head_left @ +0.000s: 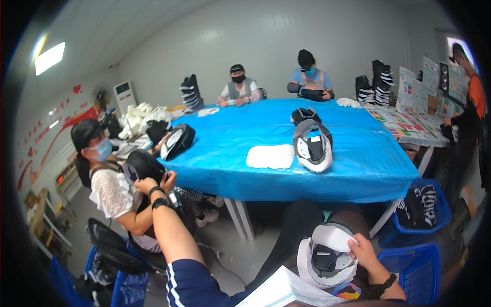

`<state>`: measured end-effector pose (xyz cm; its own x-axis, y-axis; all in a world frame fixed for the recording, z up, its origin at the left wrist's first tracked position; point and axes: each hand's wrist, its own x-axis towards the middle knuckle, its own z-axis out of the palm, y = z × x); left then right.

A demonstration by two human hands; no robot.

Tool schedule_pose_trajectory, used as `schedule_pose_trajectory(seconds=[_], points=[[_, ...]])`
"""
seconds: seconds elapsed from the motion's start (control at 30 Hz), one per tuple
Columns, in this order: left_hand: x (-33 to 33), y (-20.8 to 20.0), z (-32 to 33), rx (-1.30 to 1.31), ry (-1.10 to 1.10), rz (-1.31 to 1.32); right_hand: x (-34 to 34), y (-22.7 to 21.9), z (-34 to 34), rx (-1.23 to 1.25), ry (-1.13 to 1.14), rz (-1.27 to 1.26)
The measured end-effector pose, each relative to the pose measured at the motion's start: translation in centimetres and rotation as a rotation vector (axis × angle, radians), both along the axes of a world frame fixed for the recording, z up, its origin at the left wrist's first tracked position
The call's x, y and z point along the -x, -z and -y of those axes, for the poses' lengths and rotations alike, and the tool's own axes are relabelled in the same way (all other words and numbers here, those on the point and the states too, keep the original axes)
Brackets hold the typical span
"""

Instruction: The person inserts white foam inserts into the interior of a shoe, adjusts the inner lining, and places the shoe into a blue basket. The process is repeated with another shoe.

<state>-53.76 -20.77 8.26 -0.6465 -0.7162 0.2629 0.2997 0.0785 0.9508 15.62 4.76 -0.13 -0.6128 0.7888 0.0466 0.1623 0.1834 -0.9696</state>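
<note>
White sheets nearest; right hand, fingers pinching white pad; left hand, fingers gripping black shell.

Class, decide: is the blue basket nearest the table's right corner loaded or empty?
Loaded: black striped things show inside the blue basket; their depth, cannot tell.

Workshop, workers around blue-covered table, stacked parts, blue baskets

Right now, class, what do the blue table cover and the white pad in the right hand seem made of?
Table cover: probably plastic sheeting; glossy highlights and creases show. White pad in the right hand: perhaps foam or fabric; its matte, smooth face leaves this open.
</note>
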Motion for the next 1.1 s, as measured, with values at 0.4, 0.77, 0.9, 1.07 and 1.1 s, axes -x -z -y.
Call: schedule_pose_trajectory(seconds=[0.4, 0.77, 0.9, 1.07, 1.1], points=[[1.6, -0.3, -1.8, 0.243, 0.163, 0.069, 0.0, 0.4, -0.6, 0.051, -0.009, -0.012], [-38.1, -0.5, -14.5, 1.001, 1.996, -0.962, 1.0, 0.6, 0.4, -0.034, 0.032, -0.210], [-45.2, 0.2, -17.4, 0.893, 2.205, -0.734, 0.8, 1.0, -0.1, -0.062, 0.035, -0.289], [-47.9, -0.7, -19.1, 0.965, 2.213, -0.355, -1.3, 1.7, -0.7, -0.005, 0.163, -0.380], [-48.4, -0.3, -18.8, 0.952, 2.207, -0.341, -1.7, 1.8, -0.7, 0.040, 0.204, -0.346]])
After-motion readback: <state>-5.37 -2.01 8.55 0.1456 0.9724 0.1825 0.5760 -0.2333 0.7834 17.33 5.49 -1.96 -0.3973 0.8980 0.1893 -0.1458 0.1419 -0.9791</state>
